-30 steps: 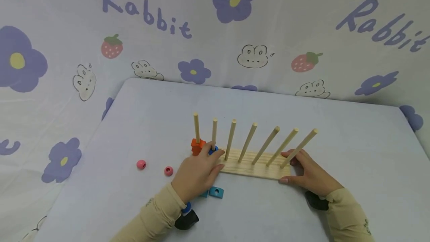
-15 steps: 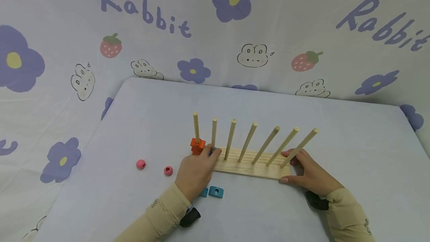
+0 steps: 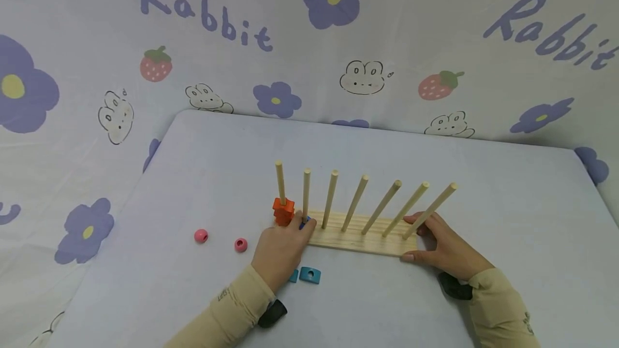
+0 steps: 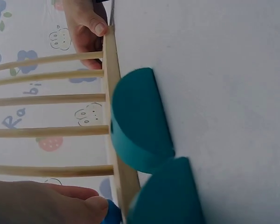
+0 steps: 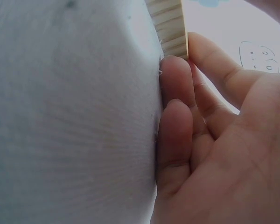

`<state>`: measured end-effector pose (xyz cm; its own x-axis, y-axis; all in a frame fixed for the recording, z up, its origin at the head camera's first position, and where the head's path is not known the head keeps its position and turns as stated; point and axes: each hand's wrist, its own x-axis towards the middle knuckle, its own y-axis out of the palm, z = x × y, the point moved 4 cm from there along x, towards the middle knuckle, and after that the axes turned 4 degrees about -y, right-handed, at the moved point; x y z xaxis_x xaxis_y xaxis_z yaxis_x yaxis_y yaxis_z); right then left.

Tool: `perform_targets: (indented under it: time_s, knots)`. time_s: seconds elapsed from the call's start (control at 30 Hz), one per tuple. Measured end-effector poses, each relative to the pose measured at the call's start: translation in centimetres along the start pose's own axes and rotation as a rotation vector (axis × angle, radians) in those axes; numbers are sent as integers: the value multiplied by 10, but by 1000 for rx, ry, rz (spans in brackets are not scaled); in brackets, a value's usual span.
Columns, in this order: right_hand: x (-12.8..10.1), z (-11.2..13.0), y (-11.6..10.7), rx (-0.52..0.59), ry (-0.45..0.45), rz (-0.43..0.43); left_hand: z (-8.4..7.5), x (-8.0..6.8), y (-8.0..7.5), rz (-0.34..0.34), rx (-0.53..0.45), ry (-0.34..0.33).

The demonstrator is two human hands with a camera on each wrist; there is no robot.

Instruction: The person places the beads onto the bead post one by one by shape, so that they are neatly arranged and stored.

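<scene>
Beside the orange pieces (image 3: 283, 211) on the leftmost peg (image 3: 280, 182), the blue piece (image 3: 304, 223) is probably best held level and pressed straight down the second peg (image 3: 307, 195), so that jamming is avoided and the neighbouring stack is not knocked. At the other end, the wooden base (image 3: 355, 240) should be held flat on the table (image 3: 377, 305), so that it is not tipped or slid by the push.

The blue piece is pinched by the fingers of the left hand (image 3: 278, 254) at the peg's foot, just right of the orange pieces. It is mostly covered by them; whether it is fully seated cannot be told. The right end of the base is grasped by the right hand (image 3: 450, 246), with the thumb placed at the near edge.
</scene>
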<state>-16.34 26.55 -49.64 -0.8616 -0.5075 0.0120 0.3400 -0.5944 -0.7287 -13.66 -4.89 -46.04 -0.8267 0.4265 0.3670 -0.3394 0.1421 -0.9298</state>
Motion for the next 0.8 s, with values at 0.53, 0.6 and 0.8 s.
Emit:
perform_targets:
  time_s: [0.53, 0.6, 0.8]
  knots:
    - [7, 6, -4, -100, -67, 16, 9, -41, -35, 251, -287, 118]
    - [12, 6, -5, -104, -82, 34, 13, -53, -36, 279, -329, 130]
    - [25, 6, -6, -92, -121, 95, 25, -82, -39, 340, -462, 63]
